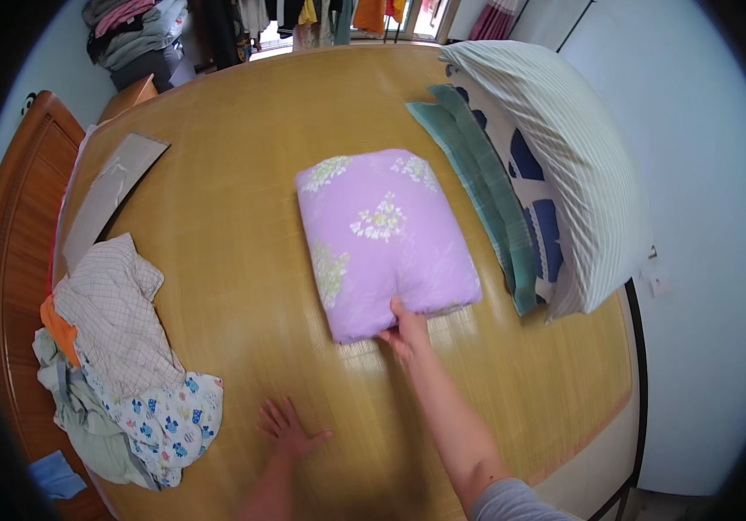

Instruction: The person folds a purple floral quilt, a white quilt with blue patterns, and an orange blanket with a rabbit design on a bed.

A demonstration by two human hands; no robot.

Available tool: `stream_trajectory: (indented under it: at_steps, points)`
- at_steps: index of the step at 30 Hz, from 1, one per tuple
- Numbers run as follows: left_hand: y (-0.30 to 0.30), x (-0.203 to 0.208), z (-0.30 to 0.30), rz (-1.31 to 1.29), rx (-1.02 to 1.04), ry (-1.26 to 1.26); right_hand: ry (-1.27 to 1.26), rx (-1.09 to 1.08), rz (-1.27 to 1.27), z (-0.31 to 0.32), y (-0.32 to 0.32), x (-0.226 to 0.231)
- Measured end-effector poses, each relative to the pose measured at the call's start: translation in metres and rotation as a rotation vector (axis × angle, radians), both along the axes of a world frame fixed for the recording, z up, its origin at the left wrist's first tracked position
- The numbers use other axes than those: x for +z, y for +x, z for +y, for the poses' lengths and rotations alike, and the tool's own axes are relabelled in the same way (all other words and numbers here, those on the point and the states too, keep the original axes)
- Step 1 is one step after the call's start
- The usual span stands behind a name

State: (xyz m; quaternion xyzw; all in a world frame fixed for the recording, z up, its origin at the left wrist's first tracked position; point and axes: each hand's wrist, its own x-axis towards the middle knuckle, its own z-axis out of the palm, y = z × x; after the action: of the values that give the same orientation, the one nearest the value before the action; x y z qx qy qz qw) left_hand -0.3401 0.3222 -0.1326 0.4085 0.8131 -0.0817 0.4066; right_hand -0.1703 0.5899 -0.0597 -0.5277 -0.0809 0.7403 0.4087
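Observation:
A purple quilt (390, 252) with white and pale green flower prints lies folded into a thick block on the yellow-brown bed mat (234, 278). At its near edge, my right hand (407, 333) grips the fabric, thumb on top and fingers underneath, denting the edge. My left hand (289, 431) rests on the mat at the near left, fingers spread and holding nothing. The quilt's underside and my right fingertips are hidden.
Striped bedding (572, 174) is stacked along the right wall beside a green pillow (477, 182). Rumpled clothes (121, 313) and a grey flat board (112, 195) lie by the wooden headboard (26, 226). Clothes hang beyond the far edge.

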Motion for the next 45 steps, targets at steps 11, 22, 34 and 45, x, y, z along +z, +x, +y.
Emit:
stream_trajectory:
  at_steps: [11,22,34,45]
  points:
    - [-0.002,-0.017,-0.01,-0.002,-0.015,0.029,0.166,0.071,-0.042,0.169,-0.051,-0.037]
    - [0.001,-0.013,-0.008,-0.043,0.028,0.062,0.335,0.144,-0.036,0.184,-0.052,-0.04]
    - [0.006,-0.007,-0.004,-0.042,0.031,0.04,1.012,1.312,-1.217,-0.214,0.073,-0.047]
    - [-0.001,0.006,-0.012,-0.07,0.049,0.192,0.939,1.614,-1.546,-0.304,0.03,-0.04]
